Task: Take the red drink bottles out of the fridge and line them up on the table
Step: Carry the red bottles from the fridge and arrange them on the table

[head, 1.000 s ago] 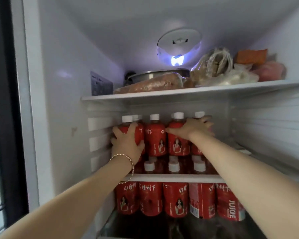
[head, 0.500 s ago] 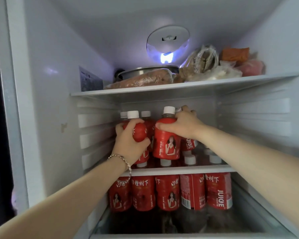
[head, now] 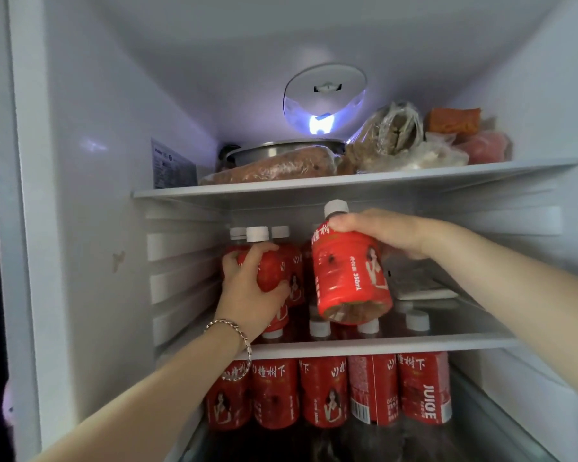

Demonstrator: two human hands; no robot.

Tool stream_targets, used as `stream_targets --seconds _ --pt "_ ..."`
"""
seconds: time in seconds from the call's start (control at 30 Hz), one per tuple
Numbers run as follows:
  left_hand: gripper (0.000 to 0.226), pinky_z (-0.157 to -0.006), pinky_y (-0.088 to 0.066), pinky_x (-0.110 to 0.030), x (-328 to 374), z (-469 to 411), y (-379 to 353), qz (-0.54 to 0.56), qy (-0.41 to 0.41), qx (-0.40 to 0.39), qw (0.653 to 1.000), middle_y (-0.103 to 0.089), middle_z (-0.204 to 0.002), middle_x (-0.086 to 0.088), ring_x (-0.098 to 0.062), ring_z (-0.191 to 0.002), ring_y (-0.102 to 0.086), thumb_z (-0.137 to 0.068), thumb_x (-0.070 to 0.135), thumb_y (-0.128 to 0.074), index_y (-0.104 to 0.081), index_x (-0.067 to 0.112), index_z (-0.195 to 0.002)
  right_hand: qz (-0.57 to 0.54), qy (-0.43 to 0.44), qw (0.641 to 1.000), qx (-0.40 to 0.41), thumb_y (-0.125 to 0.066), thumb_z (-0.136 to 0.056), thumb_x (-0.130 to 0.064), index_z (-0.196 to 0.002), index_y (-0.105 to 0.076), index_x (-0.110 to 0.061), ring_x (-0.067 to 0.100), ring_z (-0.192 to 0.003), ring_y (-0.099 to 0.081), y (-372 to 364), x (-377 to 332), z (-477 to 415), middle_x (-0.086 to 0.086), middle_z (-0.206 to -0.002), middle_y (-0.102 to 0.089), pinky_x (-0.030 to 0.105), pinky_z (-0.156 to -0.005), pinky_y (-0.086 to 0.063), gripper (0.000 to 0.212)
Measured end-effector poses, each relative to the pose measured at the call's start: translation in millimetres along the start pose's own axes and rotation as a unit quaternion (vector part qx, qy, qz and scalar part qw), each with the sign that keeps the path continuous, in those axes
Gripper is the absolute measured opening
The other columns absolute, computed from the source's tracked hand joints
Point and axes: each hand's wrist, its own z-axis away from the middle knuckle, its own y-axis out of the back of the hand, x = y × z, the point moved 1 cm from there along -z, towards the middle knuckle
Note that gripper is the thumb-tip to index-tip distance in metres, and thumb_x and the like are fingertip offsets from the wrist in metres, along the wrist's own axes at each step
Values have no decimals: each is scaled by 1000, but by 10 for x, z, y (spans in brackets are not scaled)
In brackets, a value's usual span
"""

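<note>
Fridge shelves fill your view, lit by a lamp (head: 321,123) at the back. Your right fingers (head: 341,225) are curled round the shoulder of a red bottle (head: 351,278), just under its white cap. Half a second ago that bottle stood in the row. Now your right hand (head: 387,233) has lifted it clear of the middle shelf (head: 414,343), tilted with its base swung toward you.

Your left fingers (head: 264,250) are wrapped round a second bottle (head: 269,273) at the left end of the same row, as they were before. It looks to be still standing, but your left hand (head: 247,298) hides its foot, so I cannot tell for sure.

Other bottles (head: 292,261) crowd just behind it, and a full lower row (head: 324,391) waits on the level below. Bagged food (head: 391,138) and a metal pot (head: 281,149) sit on the top shelf (head: 481,168).

So one bottle is free and, by my reading, the other is about to follow. Neither has reached the tabletop, which is out of view. Watch the raised cap under the top shelf as you draw it out.
</note>
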Motion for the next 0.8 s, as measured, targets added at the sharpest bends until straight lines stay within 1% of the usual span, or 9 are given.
stream_targets --seconds 0.13,0.23,0.3,0.37,0.43,0.57,0.7,0.77,0.8 --pt "35 -79 -47 -12 38 -11 15 4 0 7 1000 -28 -121 -1 -12 -88 -52 -84 16 -62 -49 42 -103 22 42 998 -36 -72 -52 -53 -83 -66 -27 10 -79 -70 -118 24 51 -7 -83 -72 22 -75 -53 41" --pt "20 -96 -39 -23 108 -18 27 37 48 -19 998 -28 -123 0 -16 -105 -48 -84 40 -61 -54 41 -103 12 46 999 17 -70 -41 -65 -89 -66 -32 12 -88 -70 -258 105 59 -5 -96 -72 30 -85 -55 58" --pt "29 -97 -33 -23 171 -18 12 56 65 -58 995 -26 -131 0 -16 -111 -42 -78 53 -59 -56 41 -103 -10 44 997 60 -63 -39 -73 -97 -63 -37 15 -101 -65 -347 146 68 -1 -112 -67 38 -94 -52 68" --pt "22 -99 -25 -20 257 13 -17 54 69 -94 992 -20 -142 -3 -17 -119 -37 -78 56 -53 -57 43 -95 14 15 994 111 -57 -37 -80 -108 -58 -42 22 -124 -49 -442 191 76 4 -138 -44 45 -105 -43 81" --pt "17 -105 -19 -22 332 53 -52 47 73 -124 988 -8 -151 -5 -20 -134 -26 -78 60 -52 -55 45 -87 20 -4 990 141 -55 -37 -81 -119 -54 -42 27 -137 -31 -542 216 105 4 -150 -22 49 -110 -34 91" --pt "66 -112 -20 -33 455 37 -99 -6 116 -179 977 14 -155 -3 -25 -142 -14 -67 70 -59 -47 40 -124 -18 -9 992 126 -73 -59 -60 -133 -42 -41 29 -138 -29 -558 253 155 0 -156 -9 49 -110 -35 83" --pt "91 -114 -20 -36 483 26 -110 -79 130 -188 970 26 -152 -5 -30 -142 -11 -56 70 -66 -33 42 -136 -184 45 982 2 -82 -49 -31 -120 -40 -50 13 -119 -52 -422 401 251 0 -139 -44 32 -94 -49 85" --pt "99 -116 -23 -36 442 29 -131 -89 120 -179 972 28 -151 -2 -31 -141 -16 -48 73 -67 -32 43 -136 -269 53 961 -21 -71 -58 -12 -118 -43 -49 11 -113 -54 -387 477 253 -3 -129 -50 28 -84 -51 76" --pt "97 -115 -23 -35 425 28 -140 -88 117 -177 973 29 -150 -1 -31 -140 -18 -50 72 -68 -32 43 -135 -292 47 955 -23 -64 -60 -7 -117 -45 -49 15 -113 -53 -375 490 248 -2 -127 -50 32 -83 -51 74"
